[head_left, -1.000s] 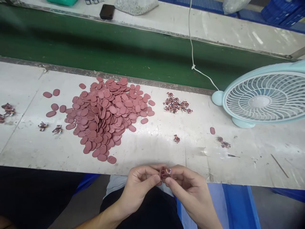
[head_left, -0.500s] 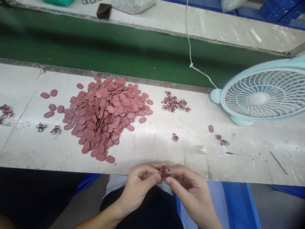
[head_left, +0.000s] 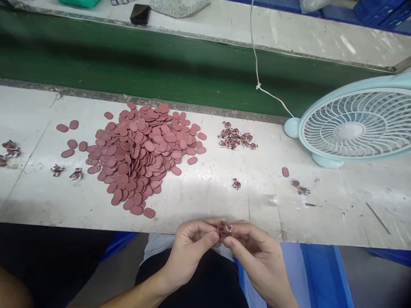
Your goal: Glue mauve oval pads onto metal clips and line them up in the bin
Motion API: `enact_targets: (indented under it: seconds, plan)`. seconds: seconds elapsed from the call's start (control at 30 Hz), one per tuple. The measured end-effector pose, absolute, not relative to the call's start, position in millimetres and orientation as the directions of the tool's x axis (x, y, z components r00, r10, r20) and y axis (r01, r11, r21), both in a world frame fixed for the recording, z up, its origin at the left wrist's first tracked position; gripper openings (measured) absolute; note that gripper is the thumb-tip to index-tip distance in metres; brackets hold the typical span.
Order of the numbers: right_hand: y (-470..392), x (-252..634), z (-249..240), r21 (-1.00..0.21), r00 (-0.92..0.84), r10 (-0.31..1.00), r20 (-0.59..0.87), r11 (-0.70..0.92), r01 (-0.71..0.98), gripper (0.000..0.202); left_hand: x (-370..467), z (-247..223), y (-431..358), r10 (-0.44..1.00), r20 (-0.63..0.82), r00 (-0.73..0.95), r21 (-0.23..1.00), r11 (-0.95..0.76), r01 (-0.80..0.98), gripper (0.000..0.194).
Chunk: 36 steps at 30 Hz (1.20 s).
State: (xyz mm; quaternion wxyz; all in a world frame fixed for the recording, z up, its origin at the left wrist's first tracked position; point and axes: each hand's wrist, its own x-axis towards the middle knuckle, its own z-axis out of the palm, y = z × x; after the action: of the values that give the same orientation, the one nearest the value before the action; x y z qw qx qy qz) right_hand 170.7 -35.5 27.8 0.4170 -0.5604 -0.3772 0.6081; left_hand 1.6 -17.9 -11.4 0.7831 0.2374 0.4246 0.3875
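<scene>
My left hand (head_left: pixel 192 250) and my right hand (head_left: pixel 257 252) meet at the table's front edge. Between their thumbs and fingertips they both pinch a small dark red piece (head_left: pixel 223 230) with a whitish shiny part on its right side. Its fine shape is partly hidden by the fingers. Left of centre on the table lies a large pile of flat reddish oval pieces (head_left: pixel 138 149). Beyond my hands sits a cluster of small dark red and white pieces (head_left: pixel 234 137), with a single similar piece (head_left: pixel 236 184) nearer to me.
A light blue fan (head_left: pixel 349 128) stands at the right, its white cord (head_left: pixel 257 64) running up behind the table (head_left: pixel 205 196). One oval piece (head_left: pixel 285 172) and a thin stick (head_left: pixel 379 218) lie at the right. Part of another person's arm (head_left: pixel 13 291) shows at lower left.
The view has shifted slightly. The held piece looks slightly turned between my fingertips, and both hands keep their pinch on it.
</scene>
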Motion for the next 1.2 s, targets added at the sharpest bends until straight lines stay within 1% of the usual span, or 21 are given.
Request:
enact_targets:
  seconds: [0.1,0.2,0.27,0.3,0.33,0.37,0.4,0.43,0.47,0.5,0.53,0.57,0.63,0.7,0.8,0.9,1.07,1.2]
  plan:
    - [-36.0,168.5,23.8,-0.923,-0.025,0.93,-0.368,-0.368,-0.11,0.011,5.8,-11.5,-18.6,0.823,-0.471,0.318,0.711,0.567,-0.417,0.012]
    - [-36.0,166.2,19.8,-0.919,0.009,0.928,-0.371,-0.366,-0.148,0.012,7.3,-12.2,-19.3,0.843,-0.455,0.287,0.734,0.538,-0.415,0.013]
    - [-36.5,167.4,16.9,-0.92,0.065,0.928,-0.367,-0.352,-0.17,0.012,0.8,-13.0,-12.9,0.869,-0.406,0.283,0.795,0.488,-0.359,0.014]
    - [-37.2,169.2,15.2,-0.923,0.099,0.927,-0.362,-0.342,-0.177,0.011,-5.4,-13.6,-5.8,0.893,-0.36,0.269,0.855,0.432,-0.288,0.014]
    - [-38.1,171.9,13.4,-0.926,0.133,0.925,-0.356,-0.33,-0.182,0.011,-13.3,-14.3,4.5,0.922,-0.292,0.253,0.923,0.341,-0.177,0.016]
    - [-39.3,175.2,11.4,-0.929,0.163,0.923,-0.35,-0.319,-0.187,0.011,-22.0,-15.1,18.1,0.955,-0.194,0.226,0.978,0.205,-0.025,0.018]
    - [-40.6,178.7,9.3,-0.931,0.184,0.92,-0.347,-0.313,-0.19,0.012,-30.7,-16.0,34.5,0.974,-0.069,0.214,0.985,0.033,0.17,0.021]
    - [-41.8,181.9,7.3,-0.931,0.194,0.918,-0.347,-0.312,-0.191,0.013,-38.1,-17.1,53.4,0.964,0.071,0.256,0.921,-0.162,0.354,0.025]
    - [-43.0,184.3,5.5,-0.929,0.195,0.915,-0.352,-0.316,-0.193,0.015,-43.5,-18.2,73.8,0.927,0.162,0.339,0.803,-0.324,0.501,0.031]
    - [-44.0,185.7,4.2,-0.925,0.188,0.914,-0.36,-0.324,-0.197,0.017,-46.2,-19.6,94.8,0.867,0.201,0.456,0.66,-0.464,0.591,0.036]
    - [-44.8,185.7,3.4,-0.921,0.181,0.912,-0.368,-0.331,-0.203,0.02,-45.9,-21.1,115.4,0.805,0.187,0.563,0.514,-0.568,0.642,0.041]
    - [-45.5,184.3,3.2,-0.917,0.169,0.912,-0.375,-0.337,-0.214,0.022,-43.1,-22.6,134.5,0.776,0.177,0.605,0.467,-0.608,0.642,0.044]
    - [-47.1,178.2,4.6,-0.907,0.149,0.912,-0.383,-0.341,-0.249,0.024,-32.1,-25.8,165.3,0.746,0.169,0.644,0.407,-0.648,0.644,0.051]
    - [-49.5,170.4,6.9,-0.897,0.133,0.915,-0.382,-0.332,-0.291,0.026,-20.2,-28.9,182.8,0.746,0.168,0.644,0.361,-0.655,0.664,0.059]
    - [-54.0,163.4,8.6,-0.885,0.145,0.913,-0.381,-0.315,-0.343,0.029,-10.6,-34.0,183.3,0.749,0.16,0.643,0.319,-0.656,0.685,0.063]
    - [-56.7,166.8,7.6,-0.888,0.187,0.9,-0.393,-0.319,-0.332,0.035,-11.4,-40.0,162.4,0.727,0.132,0.674,0.312,-0.676,0.668,0.064]
    - [-57.3,179.8,9.7,-0.914,0.227,0.895,-0.384,-0.333,-0.231,0.038,-15.5,-45.8,116.1,0.714,0.079,0.696,0.335,-0.676,0.656,0.067]
    - [-61.9,184.3,10.6,-0.916,0.303,0.872,-0.385,-0.322,-0.239,0.038,-13.6,-43.8,81.4,0.682,0.044,0.73,0.358,-0.693,0.626,0.069]
